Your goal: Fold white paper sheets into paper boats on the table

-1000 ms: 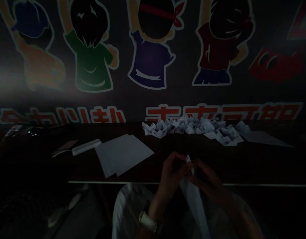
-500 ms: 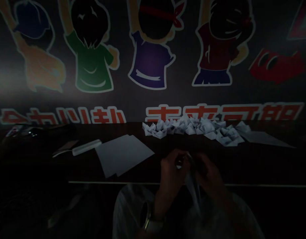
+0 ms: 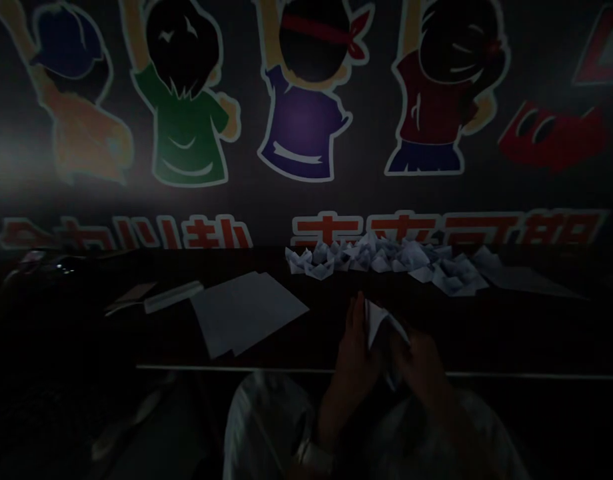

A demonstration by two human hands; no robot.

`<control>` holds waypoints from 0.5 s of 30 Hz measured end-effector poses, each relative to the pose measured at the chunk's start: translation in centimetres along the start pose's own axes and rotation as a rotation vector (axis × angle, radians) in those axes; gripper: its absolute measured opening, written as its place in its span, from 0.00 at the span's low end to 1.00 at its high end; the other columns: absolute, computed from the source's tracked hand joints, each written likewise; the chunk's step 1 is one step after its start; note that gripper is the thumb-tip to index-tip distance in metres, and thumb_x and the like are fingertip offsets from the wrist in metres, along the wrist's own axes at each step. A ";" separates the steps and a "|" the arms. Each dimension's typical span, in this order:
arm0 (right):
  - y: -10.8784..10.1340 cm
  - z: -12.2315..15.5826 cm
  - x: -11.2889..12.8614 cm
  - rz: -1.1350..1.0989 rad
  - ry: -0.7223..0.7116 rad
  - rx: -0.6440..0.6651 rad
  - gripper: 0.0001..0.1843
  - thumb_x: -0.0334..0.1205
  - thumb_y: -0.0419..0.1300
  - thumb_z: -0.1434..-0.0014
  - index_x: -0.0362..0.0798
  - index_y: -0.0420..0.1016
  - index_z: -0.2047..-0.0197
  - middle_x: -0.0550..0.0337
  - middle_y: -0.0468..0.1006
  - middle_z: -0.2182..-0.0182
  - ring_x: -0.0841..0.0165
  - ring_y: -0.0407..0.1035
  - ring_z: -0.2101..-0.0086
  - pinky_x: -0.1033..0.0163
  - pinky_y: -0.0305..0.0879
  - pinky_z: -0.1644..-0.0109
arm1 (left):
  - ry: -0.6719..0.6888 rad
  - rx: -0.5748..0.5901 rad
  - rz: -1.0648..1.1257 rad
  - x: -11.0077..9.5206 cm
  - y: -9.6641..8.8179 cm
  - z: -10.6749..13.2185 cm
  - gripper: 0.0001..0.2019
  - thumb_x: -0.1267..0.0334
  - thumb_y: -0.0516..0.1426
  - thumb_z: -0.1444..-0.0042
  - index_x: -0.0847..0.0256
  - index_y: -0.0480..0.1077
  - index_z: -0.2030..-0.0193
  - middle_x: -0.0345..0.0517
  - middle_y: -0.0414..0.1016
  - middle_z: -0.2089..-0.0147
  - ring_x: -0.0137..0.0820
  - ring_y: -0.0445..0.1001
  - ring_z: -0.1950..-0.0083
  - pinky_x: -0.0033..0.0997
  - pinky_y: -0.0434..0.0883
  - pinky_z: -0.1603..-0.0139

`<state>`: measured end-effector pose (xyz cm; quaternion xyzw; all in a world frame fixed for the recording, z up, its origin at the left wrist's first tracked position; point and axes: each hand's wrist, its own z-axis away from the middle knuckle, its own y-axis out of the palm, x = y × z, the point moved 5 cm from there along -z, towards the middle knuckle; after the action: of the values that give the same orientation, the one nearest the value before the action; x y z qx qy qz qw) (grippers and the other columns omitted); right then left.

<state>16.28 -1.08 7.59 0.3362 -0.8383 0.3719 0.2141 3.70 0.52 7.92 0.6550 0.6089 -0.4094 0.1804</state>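
Between my two hands is a folded sheet of paper (image 3: 379,317), white and peaked at the top, held over the front edge of the table. My left hand (image 3: 355,353) lies along its left side with the fingers pointing up. On the right side, my right hand (image 3: 420,357) grips the paper, its fingers partly lost in the dark. Beyond my hands, a heap of folded paper boats (image 3: 381,253) stretches along the back of the table.
Flat white sheets (image 3: 246,310) overlap left of my hands on the dark table (image 3: 306,340). Farther left lies a long pale object (image 3: 173,297). Another flat sheet (image 3: 536,281) rests at the right of the heap. A wall with painted cartoon figures (image 3: 306,127) stands behind the table.
The folded paper has turned and risen, showing a peaked, opened-out shape instead of hanging narrow. My left fingers have straightened upward along it, and my right hand has dropped slightly.
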 end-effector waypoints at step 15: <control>-1.6 -1.5 -3.5 -0.663 0.239 0.131 0.17 0.39 0.55 0.52 0.47 0.79 0.60 0.52 0.79 0.61 0.59 0.72 0.62 0.57 0.67 0.59 | -0.340 0.238 0.875 2.7 -3.1 -0.4 0.28 0.67 0.60 0.55 0.57 0.65 0.44 0.49 0.70 0.48 0.37 0.69 0.50 0.36 0.64 0.49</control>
<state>20.01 0.66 7.17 0.5571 -0.6273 0.3719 0.3974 0.73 3.22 6.92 0.7896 0.1869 -0.4632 0.3565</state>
